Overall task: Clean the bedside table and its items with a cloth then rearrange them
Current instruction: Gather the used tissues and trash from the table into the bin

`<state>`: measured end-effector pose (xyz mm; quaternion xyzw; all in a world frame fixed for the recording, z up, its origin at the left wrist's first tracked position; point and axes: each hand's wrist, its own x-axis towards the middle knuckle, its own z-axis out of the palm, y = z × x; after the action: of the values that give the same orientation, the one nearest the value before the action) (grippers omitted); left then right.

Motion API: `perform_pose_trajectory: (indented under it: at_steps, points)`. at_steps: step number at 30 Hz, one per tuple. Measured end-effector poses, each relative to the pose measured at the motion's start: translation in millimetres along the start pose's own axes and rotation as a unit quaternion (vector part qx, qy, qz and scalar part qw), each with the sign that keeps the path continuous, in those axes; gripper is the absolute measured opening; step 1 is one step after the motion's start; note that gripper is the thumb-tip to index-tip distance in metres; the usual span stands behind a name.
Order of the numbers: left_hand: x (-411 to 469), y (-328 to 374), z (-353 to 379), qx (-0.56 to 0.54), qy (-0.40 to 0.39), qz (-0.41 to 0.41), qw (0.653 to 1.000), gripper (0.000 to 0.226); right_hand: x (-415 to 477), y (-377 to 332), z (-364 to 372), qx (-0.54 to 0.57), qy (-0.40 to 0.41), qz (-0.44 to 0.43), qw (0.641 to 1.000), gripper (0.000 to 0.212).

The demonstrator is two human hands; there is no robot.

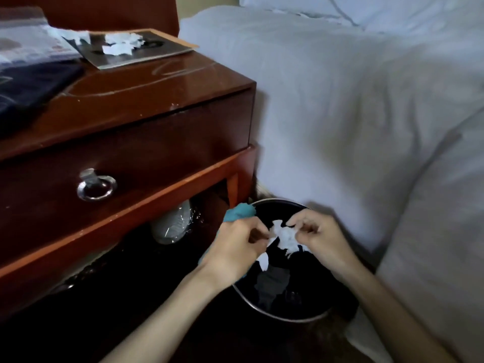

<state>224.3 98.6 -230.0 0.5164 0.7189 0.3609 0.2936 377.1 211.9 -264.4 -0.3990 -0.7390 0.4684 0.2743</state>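
Note:
Both my hands hover over a black round waste bin on the floor beside the bed. My left hand grips a teal cloth and pinches torn white paper scraps. My right hand pinches the same scraps from the other side. The red-brown bedside table stands at the left. On its top lies a dark booklet with more white paper scraps on it, and a dark folded fabric at the left edge.
A white duvet hangs down the bed at the right, close to the bin. The table's drawer has a metal ring pull. A white shoe sits in the open space under the drawer. Blurred pale items lie at the table's back left.

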Motion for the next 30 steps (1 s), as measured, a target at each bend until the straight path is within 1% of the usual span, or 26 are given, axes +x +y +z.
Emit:
perform_pose_trajectory:
  at_steps: [5,11,13,16,21,26,28,30]
  points:
    - [-1.3,2.0,5.7,-0.002,0.005,-0.008,1.000,0.011,-0.9,8.4,5.2,-0.055,-0.018,0.016,0.998,0.041]
    - [-3.2,-1.5,1.0,0.009,0.017,-0.014,1.000,0.012,2.5,5.6,9.3,-0.063,-0.025,0.029,0.997,0.023]
    - [-4.6,-2.6,-2.0,0.007,0.018,-0.021,1.000,0.011,3.4,1.4,10.7,-0.067,-0.029,0.023,0.997,0.022]
    - [-6.1,-1.6,-11.4,0.014,0.031,-0.010,0.999,0.011,5.1,-9.8,12.7,-0.050,-0.019,0.011,0.999,0.023]
    - [-10.6,21.5,-47.3,0.025,0.080,0.028,0.996,0.013,13.1,-48.1,17.0,0.020,-0.012,-0.049,0.999,0.027]
    - [-18.8,54.2,-98.0,0.018,0.134,0.076,0.988,0.018,31.0,-107.0,22.6,0.087,-0.016,-0.127,0.988,0.034]
    - [-23.3,66.1,-120.1,0.017,0.162,0.098,0.982,0.020,40.1,-134.6,25.9,0.107,-0.014,-0.166,0.980,0.033]
    - [-27.6,75.5,-143.4,0.020,0.192,0.122,0.973,0.020,48.9,-162.1,30.5,0.128,-0.016,-0.202,0.971,0.027]
